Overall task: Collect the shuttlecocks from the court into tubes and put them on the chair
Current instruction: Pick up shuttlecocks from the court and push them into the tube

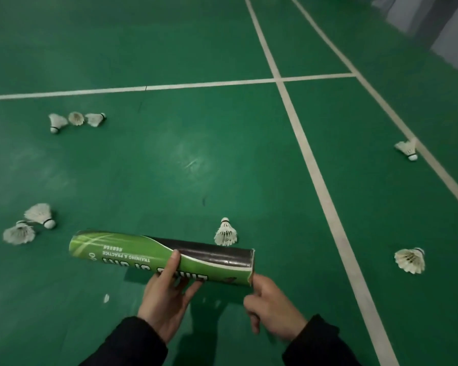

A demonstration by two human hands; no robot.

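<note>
Both hands work the tube: the left hand [167, 294] grips the tube [161, 256] round its middle from below, thumb laid over the top, and holds it level above the court floor [222, 143]. The right hand [270, 307] sits at the tube's right-hand end with its fingers curled; it looks to touch the rim there, though whether it pinches anything cannot be told, since that hand is blurred.

White court lines [312, 165] cross the green floor. On it lie loose shuttlecocks, none visibly in the tube: a group of three [76, 120] far left, a pair [29, 224] near left, one shuttlecock [225, 232] just beyond the tube, another [410, 260] right of the line, and a far one [407, 149] against the outer line. A stray feather [106, 298] lies near the left wrist. No chair is in view.

The step in hand appears to be readying the open end. Done well, the mouth should be kept clear and steady, the nearest shuttlecock taken first, and each fed cork-first so the feathers nest instead of crushing.
</note>
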